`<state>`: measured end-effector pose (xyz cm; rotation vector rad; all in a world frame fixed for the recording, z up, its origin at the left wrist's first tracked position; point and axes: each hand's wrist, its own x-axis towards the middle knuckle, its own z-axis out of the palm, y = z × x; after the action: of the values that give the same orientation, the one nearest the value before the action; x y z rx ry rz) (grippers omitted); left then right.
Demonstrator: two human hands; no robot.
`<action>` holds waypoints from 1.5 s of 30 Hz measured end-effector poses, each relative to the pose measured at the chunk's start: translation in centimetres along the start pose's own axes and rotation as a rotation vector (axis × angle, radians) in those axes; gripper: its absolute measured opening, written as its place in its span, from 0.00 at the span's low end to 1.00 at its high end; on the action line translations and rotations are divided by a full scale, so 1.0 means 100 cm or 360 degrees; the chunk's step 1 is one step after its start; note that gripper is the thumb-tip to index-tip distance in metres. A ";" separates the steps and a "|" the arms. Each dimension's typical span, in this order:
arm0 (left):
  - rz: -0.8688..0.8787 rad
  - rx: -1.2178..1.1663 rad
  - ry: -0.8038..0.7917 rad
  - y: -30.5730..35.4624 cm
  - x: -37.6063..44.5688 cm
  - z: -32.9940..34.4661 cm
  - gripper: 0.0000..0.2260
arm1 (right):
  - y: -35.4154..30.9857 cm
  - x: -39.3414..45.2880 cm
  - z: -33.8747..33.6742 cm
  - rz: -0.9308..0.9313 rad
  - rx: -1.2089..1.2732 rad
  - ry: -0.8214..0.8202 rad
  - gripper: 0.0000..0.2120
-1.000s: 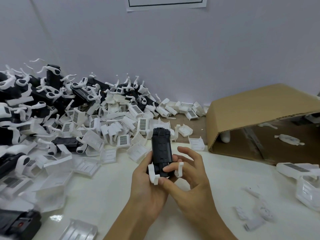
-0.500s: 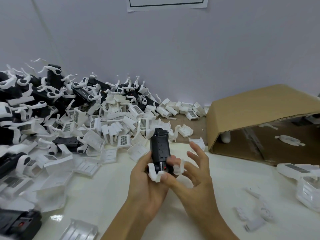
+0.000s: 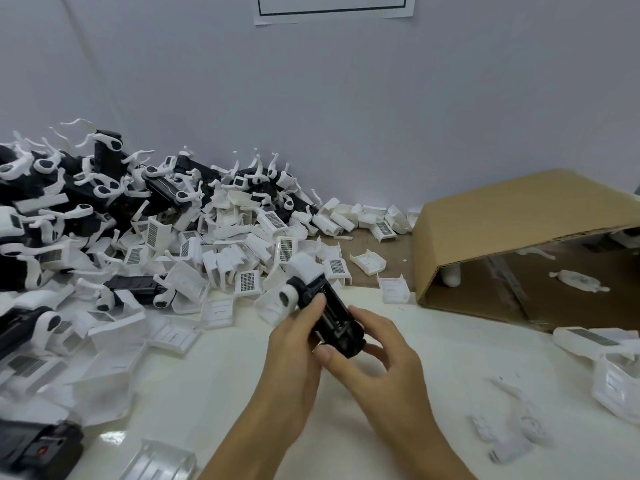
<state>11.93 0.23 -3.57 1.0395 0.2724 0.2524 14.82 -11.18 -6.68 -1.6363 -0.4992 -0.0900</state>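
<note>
Left hand (image 3: 294,344) and right hand (image 3: 384,362) both grip the unit (image 3: 332,317) mid-frame above the desk (image 3: 225,375); the half-seated white clip (image 3: 304,271) could pop off if twisted, and versus a second ago the unit is flipped, clip end now pointing upper left.

A small assembly workshop, with work done by hand at a table: the pale table (image 3: 221,393) against a bare wall (image 3: 346,116) carries a heap of identical white plastic shells (image 3: 221,261), many with gridded labels, and a pile of black-and-white pieces (image 3: 104,188) of one kind. A cardboard box (image 3: 519,216) lies on its side, loose white scraps (image 3: 509,434) lie near it, and a printed sheet (image 3: 332,8) hangs on the wall. The left hand (image 3: 294,344) and right hand (image 3: 381,358) grip one black housing (image 3: 332,317).
</note>
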 end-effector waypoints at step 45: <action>0.1277 0.1561 0.0238 -0.009 -0.002 -0.007 0.13 | -0.006 0.008 -0.002 0.0422 0.0498 0.0191 0.21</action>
<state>11.56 0.33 -4.65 2.0868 0.0843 0.9860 15.31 -11.12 -5.82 -1.3665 -0.1892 0.0836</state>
